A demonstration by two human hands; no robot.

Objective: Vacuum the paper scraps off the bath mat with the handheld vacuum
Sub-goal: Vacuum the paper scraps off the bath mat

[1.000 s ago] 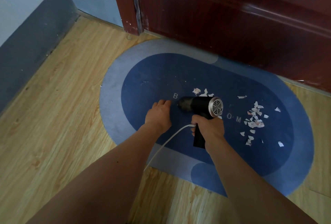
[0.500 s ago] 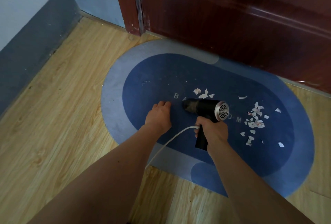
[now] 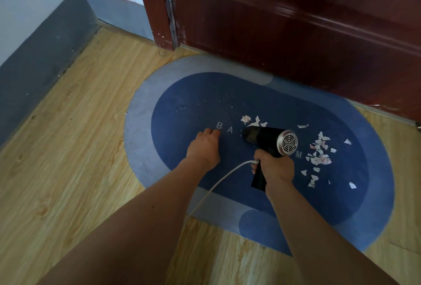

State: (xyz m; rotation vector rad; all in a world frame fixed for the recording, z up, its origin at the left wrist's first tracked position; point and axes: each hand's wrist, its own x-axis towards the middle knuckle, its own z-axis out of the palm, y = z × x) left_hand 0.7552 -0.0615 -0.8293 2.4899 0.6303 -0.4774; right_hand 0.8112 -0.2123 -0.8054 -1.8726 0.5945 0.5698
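Observation:
A blue oval bath mat (image 3: 182, 93) lies on the wood floor in front of a door. My right hand (image 3: 274, 167) grips the handle of a black handheld vacuum (image 3: 265, 140), whose nozzle points left and down onto the mat. Its silver vented end faces right. A white cord (image 3: 218, 184) runs from the handle toward me. My left hand (image 3: 204, 148) rests flat on the mat beside the letter B, fingers curled down. A few paper scraps (image 3: 252, 122) lie just beyond the nozzle. Several more paper scraps (image 3: 319, 155) are scattered to the right.
A dark red door (image 3: 296, 34) and its frame (image 3: 155, 7) stand just behind the mat. A grey skirting board (image 3: 41, 57) runs along the left wall. Wood flooring (image 3: 68, 159) surrounds the mat on the left and near side.
My right hand has carried the vacuum rightward across the mat, uncovering the letters B and A. The left hand has stayed pressed in place.

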